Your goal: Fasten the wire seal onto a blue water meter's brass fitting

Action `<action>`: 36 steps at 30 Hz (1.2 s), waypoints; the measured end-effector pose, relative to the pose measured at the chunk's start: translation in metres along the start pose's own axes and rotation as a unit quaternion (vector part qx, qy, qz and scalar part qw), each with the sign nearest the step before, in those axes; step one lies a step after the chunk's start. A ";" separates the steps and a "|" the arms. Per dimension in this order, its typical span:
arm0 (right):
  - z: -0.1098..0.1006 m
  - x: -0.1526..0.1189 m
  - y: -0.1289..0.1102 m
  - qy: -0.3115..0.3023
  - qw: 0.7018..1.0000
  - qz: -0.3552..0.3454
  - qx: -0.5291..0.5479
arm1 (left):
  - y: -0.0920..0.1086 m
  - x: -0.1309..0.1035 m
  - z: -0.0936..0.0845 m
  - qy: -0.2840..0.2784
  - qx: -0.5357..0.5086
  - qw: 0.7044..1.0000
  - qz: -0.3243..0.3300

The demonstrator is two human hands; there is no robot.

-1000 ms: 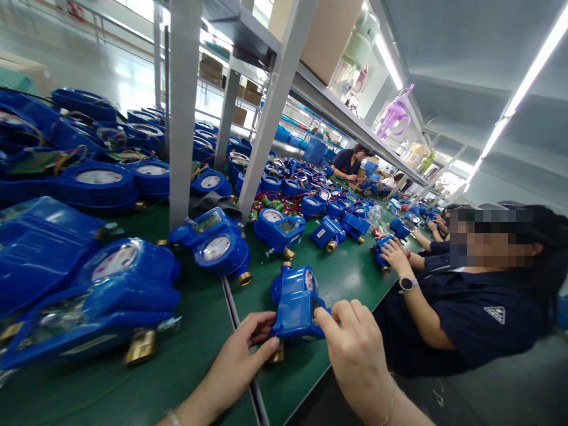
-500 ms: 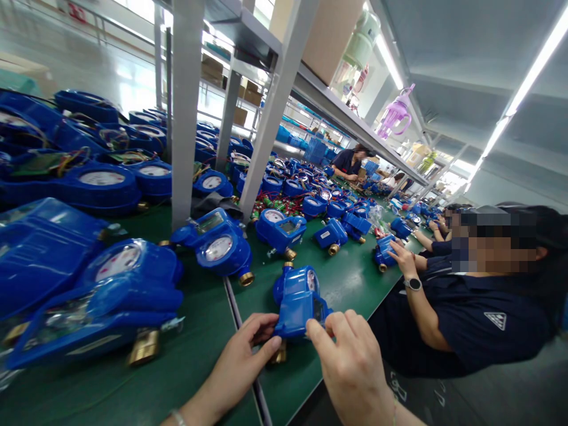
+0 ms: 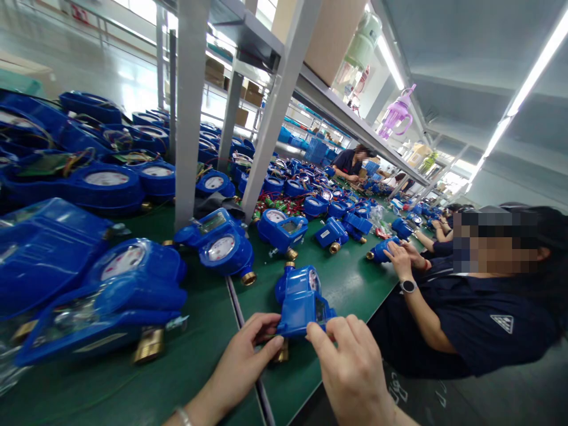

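Blue water meter (image 3: 300,300) stands on edge on the green bench (image 3: 350,278), near its front rim. Left hand (image 3: 246,355) pinches the meter's lower left corner, thumb and fingers closed on it. Right hand (image 3: 350,367) grips its right side, fingers curled on. Behind the meter: two more blue meters (image 3: 222,245), and beyond them a grey shelf post (image 3: 189,112). Right of the meter, a co-worker's hand (image 3: 399,257) on another.

A factory assembly line: rows of blue water meters (image 3: 222,248) on a long green bench (image 3: 350,284), workers (image 3: 470,307) seated alongside
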State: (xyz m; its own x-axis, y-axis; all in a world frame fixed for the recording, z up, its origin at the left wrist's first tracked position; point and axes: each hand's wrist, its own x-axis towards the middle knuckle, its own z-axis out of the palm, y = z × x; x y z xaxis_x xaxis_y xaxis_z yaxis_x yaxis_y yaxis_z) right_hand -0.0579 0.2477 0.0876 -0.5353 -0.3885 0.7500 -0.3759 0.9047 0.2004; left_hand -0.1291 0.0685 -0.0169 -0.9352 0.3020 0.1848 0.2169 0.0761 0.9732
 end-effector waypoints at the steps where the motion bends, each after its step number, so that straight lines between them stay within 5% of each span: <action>1: -0.001 0.001 0.003 0.003 1.000 0.004 -0.009 | -0.001 0.000 0.000 0.001 0.000 1.000 -0.001; 8: -0.005 0.003 0.016 -0.016 0.998 0.004 -0.057 | 0.002 0.000 0.001 0.001 0.002 1.000 0.000; 36: -0.004 0.001 0.005 -0.030 0.998 -0.020 -0.043 | 0.003 -0.001 0.000 0.002 0.010 1.000 0.004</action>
State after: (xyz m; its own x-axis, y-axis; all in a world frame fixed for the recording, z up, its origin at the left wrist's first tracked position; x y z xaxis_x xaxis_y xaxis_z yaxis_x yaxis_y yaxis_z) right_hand -0.0574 0.2526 0.0923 -0.5655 -0.4326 0.7022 -0.3327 0.8987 0.2857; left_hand -0.1279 0.0686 -0.0141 -0.9345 0.2994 0.1925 0.2295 0.0936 0.9688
